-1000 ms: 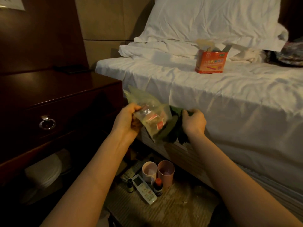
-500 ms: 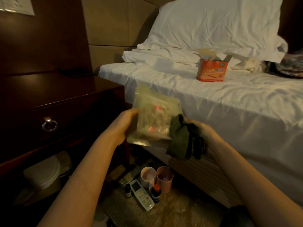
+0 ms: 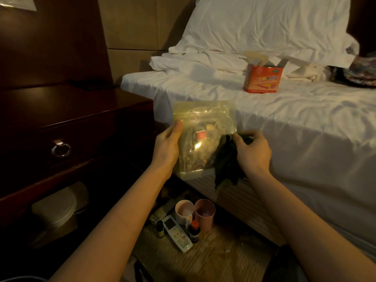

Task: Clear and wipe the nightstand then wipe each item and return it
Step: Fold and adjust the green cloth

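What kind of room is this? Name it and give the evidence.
Probably a hotel bedroom. A bed made up with white sheets and a pillow stands beside a dark wooden nightstand, with a padded headboard wall panel behind.

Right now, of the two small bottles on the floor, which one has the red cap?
The bottle right of the white remote, before the pink cups. The other small bottle, left of the remote, has a dark cap.

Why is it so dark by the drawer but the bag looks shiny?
Head view: dim, warm light leaves the nightstand nearly black; the plastic bag catches a bright glare spot near its middle; the white pillow looks brightest; straight edges bend from the wide lens.
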### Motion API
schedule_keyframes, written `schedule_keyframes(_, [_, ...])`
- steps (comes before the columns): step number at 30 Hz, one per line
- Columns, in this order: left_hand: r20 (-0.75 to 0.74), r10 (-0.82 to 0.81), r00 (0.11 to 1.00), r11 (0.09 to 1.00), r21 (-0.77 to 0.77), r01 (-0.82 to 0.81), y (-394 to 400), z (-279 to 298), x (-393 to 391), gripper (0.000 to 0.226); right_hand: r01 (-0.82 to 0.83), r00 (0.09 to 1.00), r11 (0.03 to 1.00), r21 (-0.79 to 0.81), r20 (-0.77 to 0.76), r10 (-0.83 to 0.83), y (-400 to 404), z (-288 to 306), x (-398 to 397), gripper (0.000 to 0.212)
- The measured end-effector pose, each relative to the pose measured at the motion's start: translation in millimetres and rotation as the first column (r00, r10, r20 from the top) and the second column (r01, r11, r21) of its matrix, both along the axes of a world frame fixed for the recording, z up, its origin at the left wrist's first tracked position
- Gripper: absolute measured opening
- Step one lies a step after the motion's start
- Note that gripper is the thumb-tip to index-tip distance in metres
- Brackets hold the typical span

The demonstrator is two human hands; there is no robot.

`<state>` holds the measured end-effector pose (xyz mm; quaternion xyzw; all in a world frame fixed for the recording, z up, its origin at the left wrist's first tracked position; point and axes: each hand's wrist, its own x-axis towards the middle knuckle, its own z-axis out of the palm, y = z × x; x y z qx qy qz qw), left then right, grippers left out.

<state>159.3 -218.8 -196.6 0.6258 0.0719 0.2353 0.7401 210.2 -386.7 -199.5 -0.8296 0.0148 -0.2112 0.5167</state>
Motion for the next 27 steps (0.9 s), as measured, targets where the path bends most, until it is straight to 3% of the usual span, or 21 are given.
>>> schedule_keyframes(2, [0.027, -0.001, 1.0, 1.0, 0.003, 0.001, -5, -1, -3, 0.025, 0.103, 0.993, 0.993, 0.052, 0.054, -0.105, 6, 2, -6, 0.036])
schedule_keyframes(4, [0.047, 0.004, 0.999, 1.0, 0.014, -0.004, -11, -2, -4, 0.025, 0.094, 0.975, 0.995, 0.036, 0.201, -0.1, 17, 4, -16, 0.034])
schedule_keyframes(6, [0.056, 0.016, 0.998, 1.0, 0.023, -0.018, -16, -2, -4, 0.026, -0.043, 0.926, 0.998, -0.051, 0.372, 0.059, 35, 2, -32, 0.029])
schedule_keyframes(9, [0.041, -0.011, 0.999, 1.0, -0.023, 0.012, -16, -3, -7, 0.027, -0.219, 0.784, 0.945, -0.241, 0.534, 0.318, 68, -8, -56, 0.021])
schedule_keyframes(15, [-0.018, -0.137, 0.99, 0.98, -0.148, 0.133, -12, 9, -17, 0.029, 0.002, 0.672, 0.964, -0.266, 0.714, 0.196, 73, -4, -47, 0.021])
schedule_keyframes(18, [-0.032, -0.177, 0.984, 0.958, -0.237, 0.164, -11, 13, -19, 0.031, 0.041, 0.705, 0.994, -0.099, 0.708, 0.041, 64, 9, -30, 0.019])
schedule_keyframes(21, [-0.091, -0.138, 0.986, 0.95, -0.295, 0.105, -10, 12, -19, 0.035, 0.127, 0.808, 0.986, 0.106, 0.565, -0.165, 53, 17, -12, 0.018])
schedule_keyframes(27, [-0.116, -0.095, 0.989, 0.95, -0.309, 0.055, 0, 14, -16, 0.034, 0.166, 0.911, 0.964, 0.209, 0.342, -0.231, 44, 17, 2, 0.019])
